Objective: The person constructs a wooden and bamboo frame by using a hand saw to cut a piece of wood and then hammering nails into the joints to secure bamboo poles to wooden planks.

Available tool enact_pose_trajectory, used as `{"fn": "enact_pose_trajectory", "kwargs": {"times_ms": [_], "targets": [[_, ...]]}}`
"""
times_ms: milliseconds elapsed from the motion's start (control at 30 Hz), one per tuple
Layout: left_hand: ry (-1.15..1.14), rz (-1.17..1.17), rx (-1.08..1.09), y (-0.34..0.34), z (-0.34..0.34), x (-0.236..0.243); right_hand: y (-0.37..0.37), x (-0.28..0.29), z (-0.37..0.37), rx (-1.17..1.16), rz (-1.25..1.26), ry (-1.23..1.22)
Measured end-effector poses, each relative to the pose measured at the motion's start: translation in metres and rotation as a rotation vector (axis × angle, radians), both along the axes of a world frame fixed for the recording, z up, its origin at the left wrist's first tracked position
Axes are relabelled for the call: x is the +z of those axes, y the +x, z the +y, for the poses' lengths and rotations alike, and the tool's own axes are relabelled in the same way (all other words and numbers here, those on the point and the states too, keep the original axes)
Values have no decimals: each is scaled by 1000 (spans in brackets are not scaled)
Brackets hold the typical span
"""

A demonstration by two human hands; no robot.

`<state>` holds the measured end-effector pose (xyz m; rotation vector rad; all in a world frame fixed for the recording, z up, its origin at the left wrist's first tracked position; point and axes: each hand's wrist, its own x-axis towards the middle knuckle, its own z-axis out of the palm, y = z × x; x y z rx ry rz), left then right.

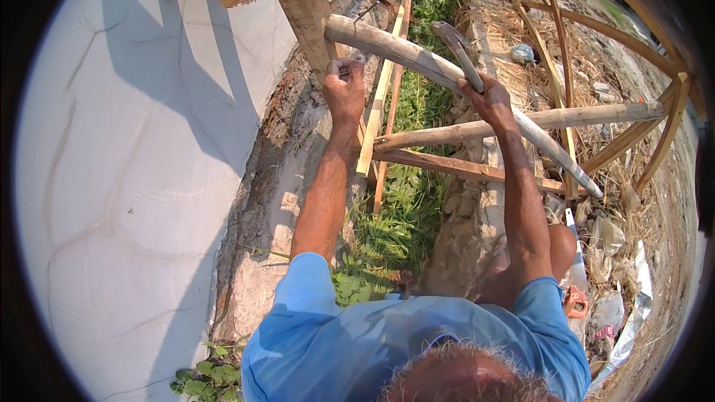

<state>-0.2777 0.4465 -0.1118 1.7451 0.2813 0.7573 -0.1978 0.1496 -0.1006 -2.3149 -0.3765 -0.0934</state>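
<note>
Risk of bruised left hand (pixel 345 89), fingertips pinched by pole (pixel 406 50), contents unclear, from glancing hammer (pixel 469 68) in curled right hand (pixel 489 101).

Grass (pixel 398 242) lies beneath the poles (pixel 439 135), left of the handsaw (pixel 576 301).

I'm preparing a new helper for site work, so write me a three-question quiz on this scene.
1. Which hand grips the grey, curved hammer-like tool?
2. True or false: the orange-handled handsaw with a pale blade lies on the person's right.
3. Which is nearer the left hand: (a) the blue plastic bag, or (b) the weathered, round wooden pole?

Key: 1. Right hand; 2. True; 3. b.
</note>
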Motion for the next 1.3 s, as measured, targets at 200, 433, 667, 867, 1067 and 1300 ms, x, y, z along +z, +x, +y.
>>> {"fn": "enact_pose_trajectory", "kwargs": {"times_ms": [200, 433, 667, 867, 1067, 1300], "targets": [[-763, -317, -372, 64, -45, -9, 3, 8, 2, 51, -84, -110], [-564, -499, -218, 74, -54, 59, -7, 58, -1, 134, -32, 474], [-462, -471, -88, 72, -51, 79, -38, 123, 15, 290, -58, 634], [-635, -552, -202, 88, -26, 88, -37, 151, 67, 392, -295, 572], [-806, -705, -367, 93, -46, 102, -20, 165, 76, 230, -755, 158], [-836, -725, -314, 121, -13, 88, 26, 189, 104, 508, -995, 406]]}}
